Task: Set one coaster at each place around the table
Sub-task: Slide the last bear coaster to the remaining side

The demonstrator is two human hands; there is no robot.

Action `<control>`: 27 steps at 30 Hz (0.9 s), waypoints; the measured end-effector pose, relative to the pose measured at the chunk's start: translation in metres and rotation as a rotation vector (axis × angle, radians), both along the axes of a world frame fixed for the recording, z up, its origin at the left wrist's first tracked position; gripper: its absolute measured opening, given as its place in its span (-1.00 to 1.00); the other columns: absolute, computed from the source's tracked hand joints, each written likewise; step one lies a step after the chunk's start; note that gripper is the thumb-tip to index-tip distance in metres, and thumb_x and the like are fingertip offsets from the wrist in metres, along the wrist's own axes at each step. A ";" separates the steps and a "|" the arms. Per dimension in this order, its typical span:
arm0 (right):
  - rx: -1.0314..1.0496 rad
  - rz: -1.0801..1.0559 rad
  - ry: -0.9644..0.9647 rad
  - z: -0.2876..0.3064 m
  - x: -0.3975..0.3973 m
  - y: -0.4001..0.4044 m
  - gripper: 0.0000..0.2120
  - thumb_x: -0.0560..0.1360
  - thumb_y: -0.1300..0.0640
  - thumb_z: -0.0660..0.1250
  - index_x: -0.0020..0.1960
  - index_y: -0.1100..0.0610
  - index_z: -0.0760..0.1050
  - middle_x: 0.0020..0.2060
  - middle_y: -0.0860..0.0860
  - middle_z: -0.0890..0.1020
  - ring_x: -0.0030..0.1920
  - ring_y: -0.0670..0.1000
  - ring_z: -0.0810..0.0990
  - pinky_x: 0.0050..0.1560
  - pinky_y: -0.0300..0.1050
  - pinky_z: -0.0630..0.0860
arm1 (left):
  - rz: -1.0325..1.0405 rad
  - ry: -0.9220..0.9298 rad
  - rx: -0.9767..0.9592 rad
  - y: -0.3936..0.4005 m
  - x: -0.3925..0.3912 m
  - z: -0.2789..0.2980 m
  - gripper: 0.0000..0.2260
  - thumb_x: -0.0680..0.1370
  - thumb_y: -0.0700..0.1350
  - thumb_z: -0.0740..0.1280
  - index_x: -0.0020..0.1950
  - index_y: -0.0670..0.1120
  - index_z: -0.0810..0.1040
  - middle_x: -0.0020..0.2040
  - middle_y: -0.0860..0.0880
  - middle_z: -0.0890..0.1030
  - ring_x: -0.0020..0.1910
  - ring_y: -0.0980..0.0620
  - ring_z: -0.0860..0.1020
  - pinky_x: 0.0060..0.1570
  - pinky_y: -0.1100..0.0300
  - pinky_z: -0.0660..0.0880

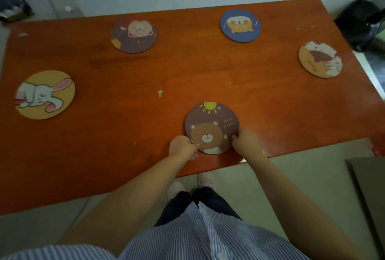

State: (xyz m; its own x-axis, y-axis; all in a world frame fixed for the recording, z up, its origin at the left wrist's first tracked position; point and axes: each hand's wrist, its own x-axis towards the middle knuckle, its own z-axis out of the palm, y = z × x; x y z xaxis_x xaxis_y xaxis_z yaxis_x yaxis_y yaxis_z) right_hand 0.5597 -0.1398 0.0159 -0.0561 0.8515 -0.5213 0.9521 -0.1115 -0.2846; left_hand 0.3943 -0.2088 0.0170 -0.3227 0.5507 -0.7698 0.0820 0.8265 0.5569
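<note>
From the head camera, looking down: five round coasters lie on the orange-brown surface (187, 72). The bear coaster (211, 127) sits flat at the near edge, directly in front of the person. The left hand (182, 148) pinches its near-left rim, fingers curled closed over the edge, and the right hand (246, 142) does the same at the near-right rim — both have hold of this one coaster and nothing else.

The other four lie well apart from it and from each other: the rabbit coaster (45, 94) at the left end, a dark bear coaster (134, 36) far left, a blue coaster (240, 25) far right, and a tan coaster (320, 59) at the right end.

The coasters look thin, stiff and light — flat discs that keep their shape, likely cork-backed, so not slippery on the wood. Lying flush, one is hard to lift from above; the rim is the place to take hold, with a fingertip under the edge, or by sliding it.

With a coaster at each visible place, the task seems nearly done.
</note>
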 end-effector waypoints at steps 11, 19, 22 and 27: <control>-0.026 0.172 0.030 0.001 0.021 0.005 -0.58 0.56 0.22 0.19 -0.45 0.13 0.17 -0.43 0.14 0.43 -0.19 0.23 0.46 -0.26 -0.10 0.19 | -0.016 0.006 -0.109 -0.001 0.015 -0.001 -0.95 0.57 -0.19 0.19 -0.06 -0.16 0.39 -0.39 -0.08 0.49 -0.50 0.03 0.48 -0.55 0.24 0.42; 0.005 0.237 0.032 0.005 0.023 -0.004 -0.58 0.55 0.21 0.19 -0.44 0.11 0.15 -0.11 0.38 0.59 -0.09 0.29 0.56 -0.26 -0.09 0.24 | -0.168 0.148 -0.092 -0.003 0.015 -0.004 -0.82 0.57 -0.15 0.15 -0.10 -0.23 0.46 -0.16 -0.23 0.64 -0.47 0.00 0.51 -0.34 0.16 0.53; -0.052 0.238 0.012 0.005 0.022 -0.001 -0.69 0.55 0.20 0.17 -0.36 0.25 0.29 -0.25 0.29 0.56 -0.12 0.27 0.54 -0.26 -0.07 0.29 | -0.245 0.246 -0.060 -0.005 0.016 -0.004 -0.78 0.58 -0.13 0.15 -0.16 -0.21 0.48 -0.19 -0.23 0.65 -0.49 0.01 0.50 -0.38 0.19 0.48; -0.082 0.245 -0.038 0.003 0.026 0.001 -0.53 0.57 0.11 0.16 -0.50 0.14 0.21 -0.46 0.07 0.38 -0.26 0.11 0.41 -0.48 -0.16 0.16 | -0.379 0.388 -0.047 -0.015 0.013 0.001 -0.65 0.59 0.00 0.16 -0.07 -0.28 0.55 -0.33 -0.15 0.59 -0.27 -0.13 0.60 -0.24 0.10 0.49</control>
